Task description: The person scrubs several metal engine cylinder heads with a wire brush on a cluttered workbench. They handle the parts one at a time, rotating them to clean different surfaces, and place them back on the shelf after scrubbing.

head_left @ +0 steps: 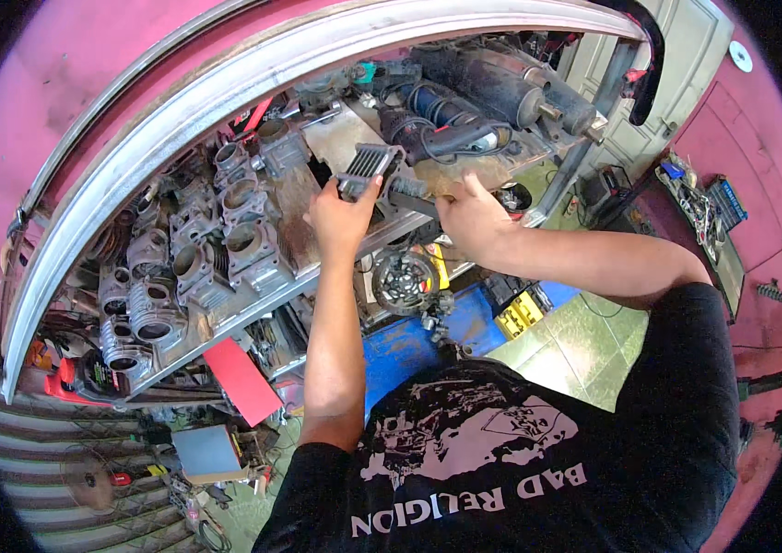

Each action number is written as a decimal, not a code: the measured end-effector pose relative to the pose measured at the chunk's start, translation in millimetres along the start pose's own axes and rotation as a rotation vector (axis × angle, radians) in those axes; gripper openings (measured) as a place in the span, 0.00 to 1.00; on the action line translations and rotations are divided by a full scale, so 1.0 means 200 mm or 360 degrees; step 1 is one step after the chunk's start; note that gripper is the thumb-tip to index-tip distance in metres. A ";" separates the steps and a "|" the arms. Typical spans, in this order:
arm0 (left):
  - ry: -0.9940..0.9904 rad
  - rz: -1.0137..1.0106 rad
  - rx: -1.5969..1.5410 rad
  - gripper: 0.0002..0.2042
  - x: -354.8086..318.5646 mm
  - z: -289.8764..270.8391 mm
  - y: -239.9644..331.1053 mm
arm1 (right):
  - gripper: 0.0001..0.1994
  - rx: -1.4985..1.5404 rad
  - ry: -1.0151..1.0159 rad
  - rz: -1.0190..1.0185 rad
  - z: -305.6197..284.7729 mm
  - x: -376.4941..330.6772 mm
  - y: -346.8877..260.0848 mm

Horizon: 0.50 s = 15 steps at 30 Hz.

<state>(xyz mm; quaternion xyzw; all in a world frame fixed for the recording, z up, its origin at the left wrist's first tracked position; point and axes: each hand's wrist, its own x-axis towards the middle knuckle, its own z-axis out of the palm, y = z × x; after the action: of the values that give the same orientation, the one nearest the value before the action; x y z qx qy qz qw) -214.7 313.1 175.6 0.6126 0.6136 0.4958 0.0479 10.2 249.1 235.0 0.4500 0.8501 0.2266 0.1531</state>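
My left hand (pixel 340 217) is closed around the near side of a grey metal engine part (pixel 369 164) with a row of parallel fins, holding it over the shelf. My right hand (pixel 476 219) is closed at the end of a dark oblong piece (pixel 417 203) with a rough grey upper edge. That piece lies close to the finned part; whether the two touch I cannot tell, and its exact kind is unclear. The right fingertips are partly hidden. Behind my hands a flat light board (pixel 340 132) and a corded power tool (pixel 464 140) lie on the shelf.
Several engine cylinders (pixel 243 241) crowd the shelf's left side. Exhaust mufflers (pixel 488 81) lie at its far right. A white curved-looking rail (pixel 252 78) runs above. Below are a round metal part (pixel 405 279), a yellow item (pixel 522 316) and a red panel (pixel 241 380).
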 end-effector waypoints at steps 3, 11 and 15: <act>-0.0116 -0.0106 -0.0144 0.28 -0.02 -0.02 -0.03 | 0.27 0.0191 0.0030 0.0063 -0.03 0.02 0.07; -0.0037 -0.0112 -0.0281 0.26 -0.07 -0.01 0.07 | 0.28 0.3337 -0.0933 0.0427 0.35 0.02 0.19; 0.0062 -0.0180 -0.0131 0.26 -0.07 0.00 0.02 | 0.17 0.1140 -0.0601 0.0279 -0.04 -0.01 0.12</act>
<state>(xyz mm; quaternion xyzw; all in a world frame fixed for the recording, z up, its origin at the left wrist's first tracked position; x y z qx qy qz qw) -208.4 301.1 170.1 0.5648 0.6271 0.5290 0.0892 25.0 257.0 255.4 0.5793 0.7906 -0.1579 0.1202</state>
